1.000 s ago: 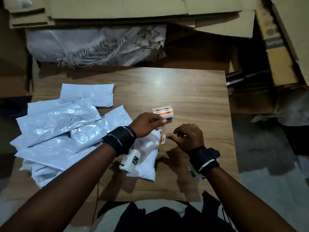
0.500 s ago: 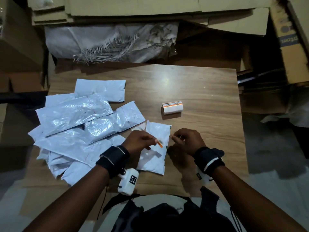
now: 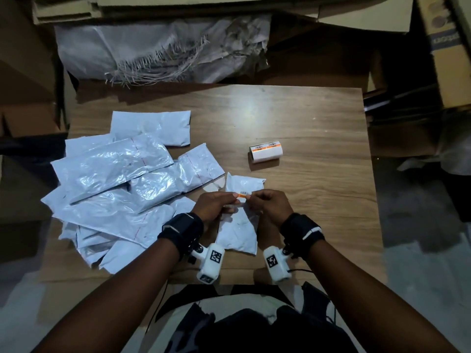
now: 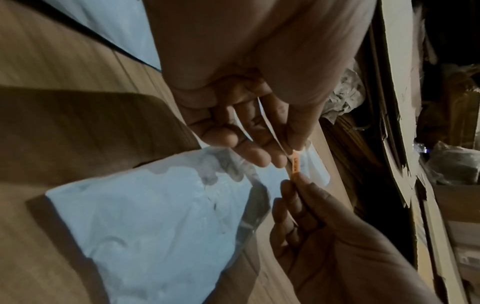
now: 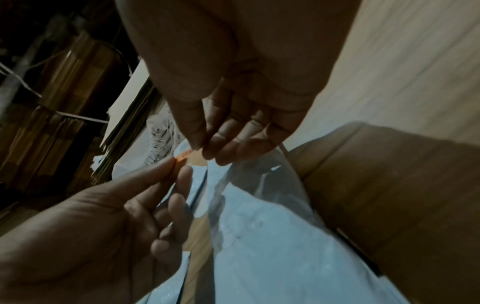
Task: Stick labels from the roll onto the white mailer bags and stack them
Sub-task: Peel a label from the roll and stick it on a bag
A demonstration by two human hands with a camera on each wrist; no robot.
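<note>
Label (image 3: 243,194), a small strip with an orange band and a barcode, is stretching between my two hands just above the single white mailer bag (image 3: 239,233) lying at the near middle of the wooden table (image 3: 318,200). I cannot read its print; only the barcode lines and the orange band are showing. My left hand (image 3: 215,205) is pinching the label's left end between thumb and fingertips (image 4: 283,158), the other fingers hanging loosely curled. My right hand (image 3: 272,203) is pinching the right end the same way, thumb against forefinger (image 5: 213,148). In the left wrist view the label (image 4: 295,164) is showing edge-on, held taut between the two pinches and apart from the bag (image 4: 155,226) below. The right wrist view is giving me the same orange strip (image 5: 183,157) between the fingertips.

The label roll (image 3: 266,152) is lying on its side on the table, to the far right of my hands and well apart from them, with orange-banded barcode labels facing up. I cannot read any text on it.

To the left, a loose pile of white mailer bags (image 3: 114,189) is spreading across the table, overlapping one another, some glossy. Beyond the far edge, a frayed woven sack (image 3: 158,52) and flattened cardboard (image 3: 204,6) are lying.
</note>
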